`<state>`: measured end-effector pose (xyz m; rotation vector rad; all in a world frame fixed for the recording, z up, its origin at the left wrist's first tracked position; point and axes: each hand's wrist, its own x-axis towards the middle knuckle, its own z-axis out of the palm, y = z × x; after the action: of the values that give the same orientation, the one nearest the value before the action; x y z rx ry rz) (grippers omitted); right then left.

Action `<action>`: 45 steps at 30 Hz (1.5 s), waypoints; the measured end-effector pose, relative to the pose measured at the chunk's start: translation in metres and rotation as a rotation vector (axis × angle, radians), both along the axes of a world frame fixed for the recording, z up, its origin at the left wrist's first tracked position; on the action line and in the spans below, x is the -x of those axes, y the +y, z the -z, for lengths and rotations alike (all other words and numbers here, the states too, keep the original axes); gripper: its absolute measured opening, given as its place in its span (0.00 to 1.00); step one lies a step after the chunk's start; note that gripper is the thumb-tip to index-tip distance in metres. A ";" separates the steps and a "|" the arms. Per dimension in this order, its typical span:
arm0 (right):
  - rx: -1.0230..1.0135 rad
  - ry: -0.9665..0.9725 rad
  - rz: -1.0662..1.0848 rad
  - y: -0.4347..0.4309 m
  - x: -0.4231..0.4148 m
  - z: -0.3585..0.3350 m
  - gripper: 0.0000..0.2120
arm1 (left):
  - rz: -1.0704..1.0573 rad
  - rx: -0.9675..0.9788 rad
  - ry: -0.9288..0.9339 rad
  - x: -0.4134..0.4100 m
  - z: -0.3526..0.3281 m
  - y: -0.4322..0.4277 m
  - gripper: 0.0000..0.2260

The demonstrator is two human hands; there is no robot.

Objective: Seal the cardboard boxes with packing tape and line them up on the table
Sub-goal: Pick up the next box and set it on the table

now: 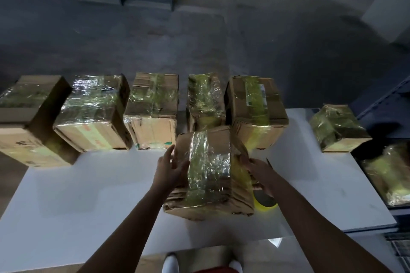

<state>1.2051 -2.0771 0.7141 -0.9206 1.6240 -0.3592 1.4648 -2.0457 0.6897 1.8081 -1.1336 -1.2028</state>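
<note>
With left hand point(169, 169) flat on one side and right hand point(260, 172) curled round the other, clamping the taped box point(210, 172), probably to slot it into the row point(153, 110).

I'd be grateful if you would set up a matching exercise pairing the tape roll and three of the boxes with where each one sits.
Things:
1. front box
2. tape roll
3. leftmost box
4. lone box

Places:
A. left end of the back row
B. between the left hand and right hand
C. apart from the row, towards the right side of the table
D. beside the front box, below the right hand

Pairs: 1-B, 2-D, 3-A, 4-C
</note>
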 end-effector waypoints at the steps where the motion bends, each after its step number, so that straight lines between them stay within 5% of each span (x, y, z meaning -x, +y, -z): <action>1: 0.013 0.007 0.007 -0.001 -0.002 -0.001 0.28 | 0.037 0.065 -0.227 0.005 -0.002 0.000 0.26; 3: 0.047 0.029 0.006 -0.004 -0.005 -0.003 0.30 | 0.113 0.128 -0.534 0.019 -0.009 0.005 0.20; 5: 0.085 0.069 -0.015 -0.009 -0.008 -0.007 0.29 | 0.149 0.092 -0.628 0.030 -0.018 0.009 0.16; 10: 0.198 0.128 -0.056 -0.017 -0.018 -0.016 0.30 | 0.194 -0.122 -0.077 0.037 -0.042 0.001 0.34; 12: 0.231 0.177 -0.089 -0.016 -0.021 -0.018 0.26 | 0.235 -0.171 0.007 0.034 -0.052 -0.001 0.37; 17: 0.325 0.153 -0.101 -0.014 -0.021 -0.011 0.25 | 0.138 -0.160 -0.003 0.023 -0.059 -0.008 0.15; 21: 0.393 0.168 -0.107 -0.012 -0.025 -0.010 0.17 | 0.080 -0.196 -0.015 0.027 -0.053 -0.009 0.13; 26: 0.450 0.207 -0.087 -0.010 -0.028 -0.008 0.13 | 0.096 -0.156 -0.129 0.033 -0.038 -0.009 0.19; 31: 0.429 0.212 -0.117 -0.012 -0.031 -0.010 0.13 | 0.160 -0.099 -0.137 0.029 -0.025 -0.007 0.40; 39: 0.410 0.268 -0.151 -0.018 -0.035 -0.011 0.12 | 0.096 -0.070 -0.138 0.024 -0.011 -0.011 0.48; 45: 0.310 0.091 0.034 -0.018 -0.028 -0.013 0.11 | 0.046 -0.070 -0.053 0.018 -0.017 -0.007 0.43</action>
<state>1.2333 -2.0946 0.7274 -1.1565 1.6974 -0.6133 1.4473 -2.0528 0.7069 1.8850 -1.1825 -1.2417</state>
